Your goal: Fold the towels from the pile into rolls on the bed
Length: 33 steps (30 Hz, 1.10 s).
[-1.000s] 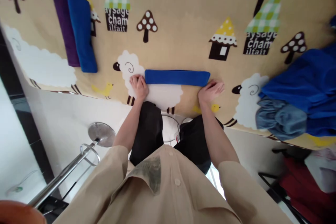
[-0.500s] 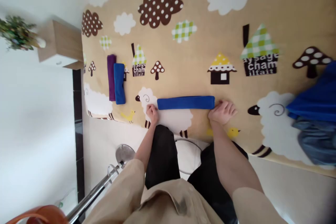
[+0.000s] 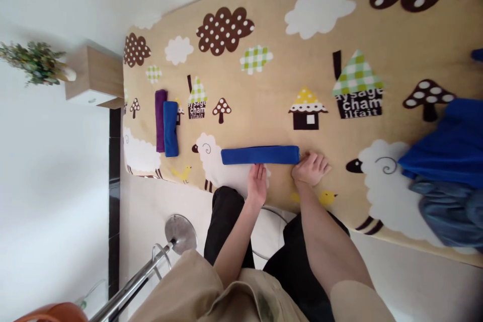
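One folded blue cloth (image 3: pixel 260 155) ahead of left hand (image 3: pixel 257 186), fingers straight, together; right hand (image 3: pixel 311 168) curled beside cloth's end, grip unclear. Uneven push could loosen folds.

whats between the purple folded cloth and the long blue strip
The head view shows a shorter blue cloth, then printed sheet up to the strip.

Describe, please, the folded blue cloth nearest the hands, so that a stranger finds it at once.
On the tan sheet, find the printed sheep nearest the black trousers. Across its back lies a long blue cloth, left hand at its near edge, right hand by its right end. It lies sideways, unlike the blue bundle beside the purple bundle.
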### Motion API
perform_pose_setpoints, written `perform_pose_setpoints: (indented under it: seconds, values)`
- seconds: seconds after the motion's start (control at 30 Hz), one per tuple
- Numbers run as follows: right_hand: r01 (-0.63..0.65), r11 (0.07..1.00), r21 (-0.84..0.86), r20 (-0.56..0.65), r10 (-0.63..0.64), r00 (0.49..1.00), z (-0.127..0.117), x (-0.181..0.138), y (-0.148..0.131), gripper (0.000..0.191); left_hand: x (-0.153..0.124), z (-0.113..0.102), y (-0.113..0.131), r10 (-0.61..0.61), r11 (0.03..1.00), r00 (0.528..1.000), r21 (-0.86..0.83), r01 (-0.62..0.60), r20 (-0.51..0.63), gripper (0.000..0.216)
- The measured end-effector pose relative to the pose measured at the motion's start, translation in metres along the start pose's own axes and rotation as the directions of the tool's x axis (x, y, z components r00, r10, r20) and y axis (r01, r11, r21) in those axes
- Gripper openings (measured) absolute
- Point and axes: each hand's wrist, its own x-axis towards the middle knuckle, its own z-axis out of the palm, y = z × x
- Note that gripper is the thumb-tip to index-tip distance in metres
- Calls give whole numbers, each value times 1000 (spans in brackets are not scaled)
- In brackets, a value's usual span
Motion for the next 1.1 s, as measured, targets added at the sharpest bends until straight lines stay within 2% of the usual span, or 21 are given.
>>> perform_pose_setpoints:
  seconds: [0.1, 0.2, 0.3, 0.37, 0.57, 0.7, 0.77, 0.83, 0.9, 0.93, 0.97, 1.03, 1.07, 1.1]
  values:
    - [7, 1000, 6, 0, -7, 1000, 1, 0, 0, 26, 10, 17, 3, 51, 996, 999, -67, -50, 18, 17]
    - [7, 1000, -8, -9, -7, 1000, 3, -1, 2, 27, 22, 24, 6, 78, 990, 997, -118, -76, 14, 16]
    - [11, 999, -40, -24, -12, 1000, 6, -1, 5, 27, 38, 28, 10, 113, 990, 994, -86, -112, 6, 21]
    - [19, 998, -53, -33, -21, 999, 6, -1, 5, 26, 49, 29, 17, 161, 987, 986, -21, -161, 40, 27]
    - [36, 999, 35, -83, -33, 996, 0, -5, 7, 27, 64, 29, 65, 330, 922, 924, 144, -360, 194, 43]
    - [-50, 952, 303, -70, 75, 995, -17, 1, -1, 40, 58, 21, 105, 326, 920, 915, 142, -365, 239, 46]
    - [2, 893, 449, -10, 3, 1000, -32, 2, -22, 55, 50, 13, 125, 317, 908, 882, 156, -388, 348, 47]
    - [143, 819, 556, 83, -226, 971, -48, -1, -60, 74, 39, 5, 145, 312, 872, 806, 186, -453, 503, 50]
    - [232, 740, 631, 232, -465, 854, -58, -10, -110, 94, 28, -2, 169, 299, 817, 716, 218, -534, 631, 52]
    - [230, 718, 657, 309, -535, 786, -60, -16, -138, 101, 23, -4, 183, 292, 785, 675, 234, -574, 678, 52]
    - [213, 712, 669, 389, -580, 716, -60, -24, -166, 101, 19, -7, 198, 285, 748, 640, 252, -614, 713, 52]
    - [181, 760, 624, 531, -582, 616, -54, -40, -216, 77, 13, -13, 233, 267, 663, 589, 298, -686, 763, 52]
    - [189, 799, 570, 583, -556, 592, -48, -49, -238, 61, 11, -16, 252, 262, 615, 572, 322, -720, 777, 54]
    - [217, 834, 507, 612, -526, 591, -42, -58, -258, 46, 9, -20, 273, 262, 562, 556, 344, -752, 789, 56]
